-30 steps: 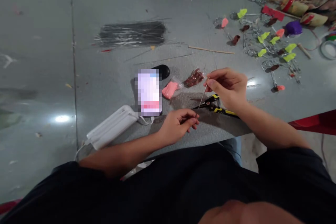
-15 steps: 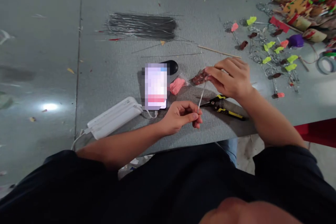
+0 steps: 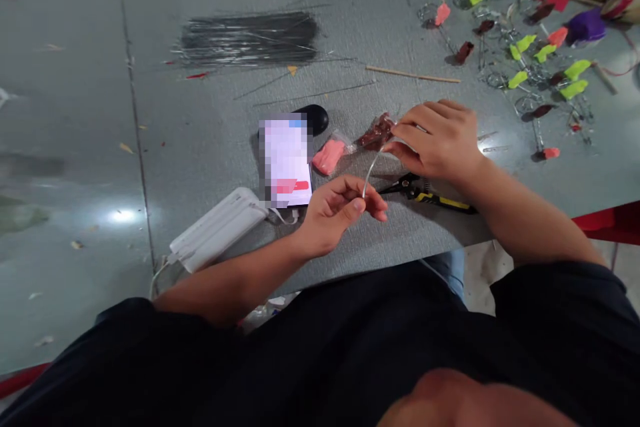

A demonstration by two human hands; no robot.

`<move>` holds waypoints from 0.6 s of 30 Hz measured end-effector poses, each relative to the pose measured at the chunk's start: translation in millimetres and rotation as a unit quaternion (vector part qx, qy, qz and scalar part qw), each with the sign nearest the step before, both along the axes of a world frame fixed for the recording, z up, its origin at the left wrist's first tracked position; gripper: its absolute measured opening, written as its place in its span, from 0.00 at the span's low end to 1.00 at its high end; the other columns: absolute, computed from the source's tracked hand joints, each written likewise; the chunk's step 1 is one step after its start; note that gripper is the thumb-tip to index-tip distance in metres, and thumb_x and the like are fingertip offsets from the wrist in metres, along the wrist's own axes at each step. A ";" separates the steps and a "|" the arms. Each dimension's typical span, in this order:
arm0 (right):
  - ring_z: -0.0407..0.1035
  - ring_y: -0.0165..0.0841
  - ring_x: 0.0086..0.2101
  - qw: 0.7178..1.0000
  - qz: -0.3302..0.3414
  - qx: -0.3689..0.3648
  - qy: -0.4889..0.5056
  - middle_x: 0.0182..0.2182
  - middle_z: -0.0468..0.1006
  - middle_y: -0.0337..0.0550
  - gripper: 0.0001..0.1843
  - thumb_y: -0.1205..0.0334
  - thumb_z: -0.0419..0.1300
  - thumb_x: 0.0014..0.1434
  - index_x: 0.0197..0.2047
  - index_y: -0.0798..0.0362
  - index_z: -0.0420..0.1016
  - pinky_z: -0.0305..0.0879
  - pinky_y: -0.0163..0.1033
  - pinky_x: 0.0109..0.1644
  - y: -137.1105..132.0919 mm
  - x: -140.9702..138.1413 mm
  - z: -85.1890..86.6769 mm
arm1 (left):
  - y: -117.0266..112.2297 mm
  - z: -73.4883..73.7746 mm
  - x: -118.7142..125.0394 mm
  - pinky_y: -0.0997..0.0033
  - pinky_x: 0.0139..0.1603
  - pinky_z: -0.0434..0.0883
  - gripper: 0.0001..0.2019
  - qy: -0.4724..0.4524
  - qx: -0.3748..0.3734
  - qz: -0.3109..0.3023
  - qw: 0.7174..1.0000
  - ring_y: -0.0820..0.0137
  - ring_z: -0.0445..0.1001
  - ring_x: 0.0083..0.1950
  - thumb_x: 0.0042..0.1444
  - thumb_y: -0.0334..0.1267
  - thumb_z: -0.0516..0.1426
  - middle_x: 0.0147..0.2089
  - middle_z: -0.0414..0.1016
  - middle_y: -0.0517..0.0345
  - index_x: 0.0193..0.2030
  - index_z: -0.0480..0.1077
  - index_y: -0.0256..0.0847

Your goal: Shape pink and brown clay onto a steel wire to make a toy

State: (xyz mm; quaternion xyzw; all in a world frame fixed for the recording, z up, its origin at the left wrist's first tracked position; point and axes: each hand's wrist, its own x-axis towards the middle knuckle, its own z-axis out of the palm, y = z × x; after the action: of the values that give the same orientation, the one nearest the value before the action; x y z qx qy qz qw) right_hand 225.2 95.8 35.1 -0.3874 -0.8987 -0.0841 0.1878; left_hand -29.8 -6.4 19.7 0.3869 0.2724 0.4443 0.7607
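A thin metal wire [image 3: 373, 167] runs between my two hands, bent into a curve. My left hand [image 3: 340, 210] pinches its lower end with thumb and fingers closed. My right hand [image 3: 440, 140] is closed on the upper end, just beside a small bag of brown clay [image 3: 375, 132]. A bag of pink clay [image 3: 327, 155] lies to the left of it. Black and yellow pliers [image 3: 433, 195] lie on the grey table [image 3: 210, 120] under my right wrist.
A phone [image 3: 286, 160] is cabled to a white power bank [image 3: 215, 228] at the table's near edge. A bundle of dark wires [image 3: 250, 39] lies farther back. Several wire pieces with coloured clay tips [image 3: 530, 60] and a wooden stick [image 3: 413, 74] are at the right.
The wire was straight and now curves between my hands. My right hand moved closer to the brown clay bag, and my left hand rose slightly.
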 end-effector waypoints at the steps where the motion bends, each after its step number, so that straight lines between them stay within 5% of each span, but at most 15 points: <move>1: 0.74 0.38 0.37 1.000 -0.003 0.011 -0.011 0.40 0.85 0.46 0.27 0.39 0.55 0.81 0.42 0.49 0.83 0.62 0.47 0.43 -1.8 -1.6 1.0 | -0.8 0.1 0.5 0.64 0.48 0.86 0.17 0.001 0.008 0.007 1.000 0.68 0.88 0.40 0.68 0.51 0.72 0.44 0.89 0.52 0.47 0.76 0.40; 6: 0.71 0.36 0.33 0.998 -0.009 0.045 -0.050 0.35 0.84 0.45 0.29 0.41 0.53 0.82 0.36 0.50 0.80 0.55 0.46 0.38 -10.2 -12.6 9.5 | -3.4 -4.5 2.0 0.68 0.46 0.83 0.17 0.007 0.046 0.034 0.998 0.71 0.85 0.39 0.70 0.52 0.70 0.47 0.88 0.51 0.49 0.74 0.40; 12: 0.69 0.35 0.29 0.996 -0.039 0.054 -0.053 0.28 0.80 0.45 0.31 0.47 0.49 0.83 0.33 0.50 0.80 0.50 0.47 0.36 -19.0 -19.1 17.9 | 0.2 -12.4 2.3 0.73 0.37 0.77 0.22 0.036 0.049 0.029 0.998 0.75 0.77 0.31 0.69 0.58 0.70 0.32 0.79 0.61 0.43 0.72 0.40; 18: 0.65 0.36 0.28 0.987 -0.094 -0.120 -0.043 0.27 0.79 0.48 0.28 0.48 0.52 0.79 0.31 0.52 0.79 0.44 0.46 0.36 -33.6 -24.7 29.1 | 2.9 -14.6 2.8 0.76 0.36 0.76 0.21 0.024 0.073 0.026 0.997 0.77 0.77 0.31 0.73 0.55 0.67 0.36 0.81 0.59 0.42 0.69 0.40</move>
State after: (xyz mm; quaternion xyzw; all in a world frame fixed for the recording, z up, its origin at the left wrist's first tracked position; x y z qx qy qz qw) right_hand 200.5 62.3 64.1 -0.4858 -0.8691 -0.0098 0.0930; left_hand -27.0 -3.5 5.1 0.4445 0.2675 0.4728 0.7123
